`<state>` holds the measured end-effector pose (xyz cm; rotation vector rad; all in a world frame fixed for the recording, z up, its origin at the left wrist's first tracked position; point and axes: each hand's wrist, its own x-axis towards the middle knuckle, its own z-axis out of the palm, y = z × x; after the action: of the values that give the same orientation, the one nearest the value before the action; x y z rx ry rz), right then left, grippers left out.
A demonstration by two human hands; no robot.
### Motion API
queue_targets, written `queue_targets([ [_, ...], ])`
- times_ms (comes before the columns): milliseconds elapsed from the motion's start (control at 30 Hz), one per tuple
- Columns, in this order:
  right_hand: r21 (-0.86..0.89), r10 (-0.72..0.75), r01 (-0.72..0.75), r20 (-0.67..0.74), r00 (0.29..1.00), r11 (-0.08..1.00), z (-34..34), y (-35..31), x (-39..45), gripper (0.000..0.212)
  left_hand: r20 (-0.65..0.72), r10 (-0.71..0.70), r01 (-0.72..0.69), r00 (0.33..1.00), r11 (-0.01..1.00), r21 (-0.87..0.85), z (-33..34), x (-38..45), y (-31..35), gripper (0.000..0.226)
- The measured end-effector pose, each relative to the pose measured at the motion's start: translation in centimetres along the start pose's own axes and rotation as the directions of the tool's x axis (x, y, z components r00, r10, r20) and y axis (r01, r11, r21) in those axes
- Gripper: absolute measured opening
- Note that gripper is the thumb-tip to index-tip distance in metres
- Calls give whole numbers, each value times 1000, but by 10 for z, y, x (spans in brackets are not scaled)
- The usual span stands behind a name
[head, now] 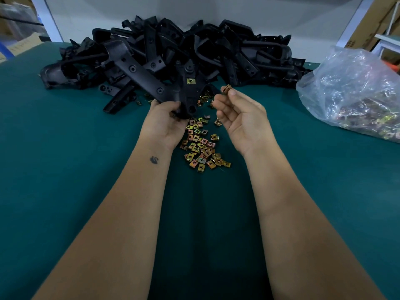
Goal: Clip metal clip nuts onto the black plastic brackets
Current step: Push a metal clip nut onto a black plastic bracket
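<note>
Black bracket (186, 92) base hidden, bag (355, 92) cropped

Factory assembly bench: green mat (65, 169), big heap of identical black brackets (173, 50) at top centre, loose clip nuts (200, 146), bagged stock (355, 94) right, cardboard boxes (372, 20) upper right.

Bracket (184, 94) left, clip nut (226, 88) right
</note>
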<state>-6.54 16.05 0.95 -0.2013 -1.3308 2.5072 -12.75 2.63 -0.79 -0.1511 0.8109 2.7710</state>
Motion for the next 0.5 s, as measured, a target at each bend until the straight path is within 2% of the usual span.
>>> queue_targets([
  [300,-48,10,-6,83,996,999,0,1,0,9,6,-16,16,1000,999,41,1,-1,0,29],
  [500,-114,27,-18,81,996,993,0,3,1,11,44,-36,32,998,996,87,1,-3,1,29],
])
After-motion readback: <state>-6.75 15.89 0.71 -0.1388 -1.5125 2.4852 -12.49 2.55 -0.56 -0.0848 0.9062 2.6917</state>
